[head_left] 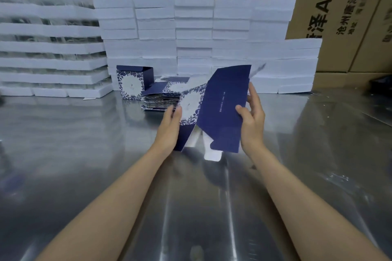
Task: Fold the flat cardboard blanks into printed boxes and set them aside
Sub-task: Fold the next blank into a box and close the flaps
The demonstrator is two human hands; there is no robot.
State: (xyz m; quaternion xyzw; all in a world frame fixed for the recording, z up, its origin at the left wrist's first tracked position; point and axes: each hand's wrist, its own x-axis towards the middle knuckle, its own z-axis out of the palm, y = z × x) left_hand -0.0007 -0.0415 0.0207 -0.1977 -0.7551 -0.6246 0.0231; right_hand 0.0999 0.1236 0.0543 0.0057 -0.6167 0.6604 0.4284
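Note:
I hold a navy blue cardboard blank (220,112) with a white floral panel above the steel table, partly opened into a V. My left hand (170,128) grips its left floral side, fingers behind and thumb on the front. My right hand (252,118) pinches its right edge, thumb on the navy face. Behind the blank lies a stack of flat printed blanks (161,97). One folded blue and white box (132,82) stands upright left of that stack, its top flap open.
The shiny steel table (84,144) stretches all around my arms. White flat boxes (195,34) are stacked in a wall at the back, with more white trays (51,48) at the left. Brown shipping cartons (331,6) stand behind them.

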